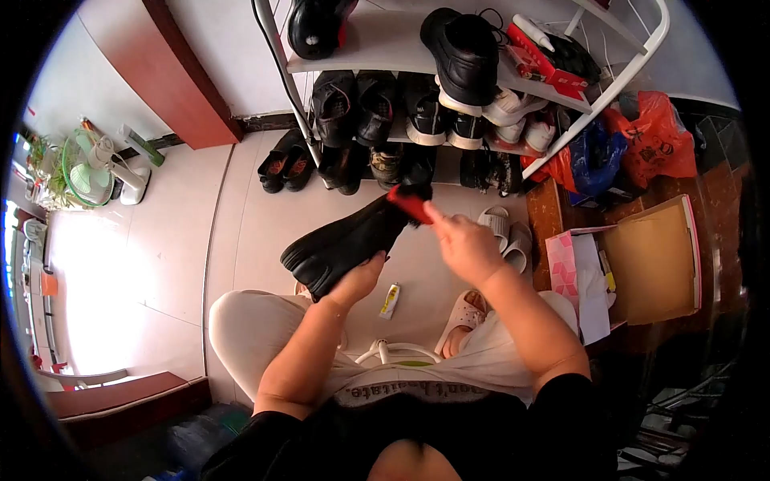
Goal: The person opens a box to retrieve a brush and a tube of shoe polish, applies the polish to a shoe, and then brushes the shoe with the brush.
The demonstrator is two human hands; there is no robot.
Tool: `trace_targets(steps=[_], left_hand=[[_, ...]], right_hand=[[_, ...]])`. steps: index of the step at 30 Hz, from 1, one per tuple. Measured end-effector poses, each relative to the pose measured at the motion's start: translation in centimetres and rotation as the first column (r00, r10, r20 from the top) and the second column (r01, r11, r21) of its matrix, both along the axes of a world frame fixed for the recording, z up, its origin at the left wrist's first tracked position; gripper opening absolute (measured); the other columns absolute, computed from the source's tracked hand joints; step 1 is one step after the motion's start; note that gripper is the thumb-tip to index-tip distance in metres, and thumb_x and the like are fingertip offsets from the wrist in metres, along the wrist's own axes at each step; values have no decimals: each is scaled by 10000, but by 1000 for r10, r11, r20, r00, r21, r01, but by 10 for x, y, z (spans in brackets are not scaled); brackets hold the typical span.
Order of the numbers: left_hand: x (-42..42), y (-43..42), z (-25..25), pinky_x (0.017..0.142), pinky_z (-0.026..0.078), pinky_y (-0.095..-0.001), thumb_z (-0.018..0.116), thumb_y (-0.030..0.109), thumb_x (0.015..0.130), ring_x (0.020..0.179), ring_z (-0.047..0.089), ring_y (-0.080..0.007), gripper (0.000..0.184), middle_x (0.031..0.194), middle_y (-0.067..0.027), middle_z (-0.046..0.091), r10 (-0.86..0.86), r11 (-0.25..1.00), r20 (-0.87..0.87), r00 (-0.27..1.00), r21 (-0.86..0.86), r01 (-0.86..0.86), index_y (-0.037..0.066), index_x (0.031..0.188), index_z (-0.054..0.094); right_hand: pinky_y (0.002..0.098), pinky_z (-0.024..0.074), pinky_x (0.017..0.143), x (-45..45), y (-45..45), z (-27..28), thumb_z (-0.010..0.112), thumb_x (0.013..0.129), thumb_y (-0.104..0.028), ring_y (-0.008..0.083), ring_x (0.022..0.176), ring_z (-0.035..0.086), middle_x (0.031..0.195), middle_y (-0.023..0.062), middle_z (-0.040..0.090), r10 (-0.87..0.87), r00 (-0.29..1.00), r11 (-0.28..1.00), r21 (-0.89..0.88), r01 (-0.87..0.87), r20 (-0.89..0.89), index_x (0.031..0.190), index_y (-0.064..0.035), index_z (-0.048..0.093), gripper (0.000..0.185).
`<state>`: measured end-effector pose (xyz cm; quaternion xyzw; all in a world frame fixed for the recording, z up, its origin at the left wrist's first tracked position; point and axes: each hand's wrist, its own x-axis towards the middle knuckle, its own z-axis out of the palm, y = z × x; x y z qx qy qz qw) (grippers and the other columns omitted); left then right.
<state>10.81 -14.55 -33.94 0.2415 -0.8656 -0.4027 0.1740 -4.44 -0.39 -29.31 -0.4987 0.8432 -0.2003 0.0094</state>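
Note:
A black shoe [345, 240] is held tilted over the floor, its heel end toward the lower left. My left hand [358, 278] grips it from below, near the sole. In my right hand [465, 247] is a red-handled brush [411, 205], fingers closed round the handle and the index finger stretched along it. The brush's dark bristles are against or very near the shoe's upper right end; I cannot tell which. On the floor below the shoe lies a white and yellow tube [390, 301].
A shoe rack [377, 30] with several shoes stands ahead. Grey slippers [517, 240] sit right of my right hand. An open cardboard box [654, 264] and plastic bags [654, 140] are at the right. A white fan [92, 164] stands at the far left.

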Motion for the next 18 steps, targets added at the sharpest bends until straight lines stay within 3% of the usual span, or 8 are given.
trace_targets(steps=[3,4,6,8,10,11,14,18], left_hand=[[-4,-4,-5,797,426,-339,571,260,788,901,550,-280,267,944,-103,590,-34,936,86,996,-346,62,90,994,584],[-4,-1,-7,797,426,-339,571,260,788,901,550,-280,267,944,-103,590,-33,938,87,996,-342,60,90,994,584],[-2,4,-4,914,382,-362,519,264,784,1031,519,-273,328,1079,-126,575,28,985,306,952,-168,25,79,1049,576],[-2,3,-22,925,377,-370,502,266,790,1028,522,-272,361,1104,-122,561,-3,997,374,927,-76,34,82,1098,545],[-4,3,-18,836,403,-375,557,244,775,949,529,-279,278,985,-104,573,-26,923,61,998,-381,48,105,1015,566],[-2,4,-14,848,398,-381,553,257,782,961,528,-285,314,1013,-110,573,-21,879,200,980,-464,113,95,1051,559],[-3,8,-17,832,406,-386,562,244,768,932,539,-295,312,977,-120,584,-6,891,146,989,-449,72,92,1040,569],[-6,7,-16,799,423,-397,579,216,740,874,560,-314,309,903,-138,604,8,902,12,1000,-431,-2,85,1020,588]], right_hand=[[383,477,548,26,-2,3,543,768,-122,295,588,549,657,109,538,143,989,986,96,-138,-46,1223,-158,492,459],[379,477,536,41,-2,3,545,763,-135,283,590,557,652,104,533,281,959,959,39,-280,-25,1216,-162,499,456],[378,478,521,43,-5,9,525,777,-130,276,582,559,644,99,535,292,955,956,21,-292,-40,1193,-158,514,416],[385,476,485,11,-4,2,491,800,-114,282,533,558,659,103,546,87,986,995,70,-78,-141,1171,-156,524,374],[388,477,488,4,-2,8,485,809,-121,290,528,560,657,112,547,38,994,986,165,-20,-105,1184,-151,511,378],[391,479,492,19,-1,7,480,812,-122,295,530,559,655,117,549,162,984,984,85,-157,-68,1184,-141,505,373],[399,480,501,49,-5,12,477,813,-128,305,535,558,662,132,558,358,933,934,-12,-358,32,1192,-119,486,380],[405,474,512,-3,-8,0,492,807,-141,310,552,560,680,143,561,-5,1000,984,180,5,2,1198,-114,489,392]])
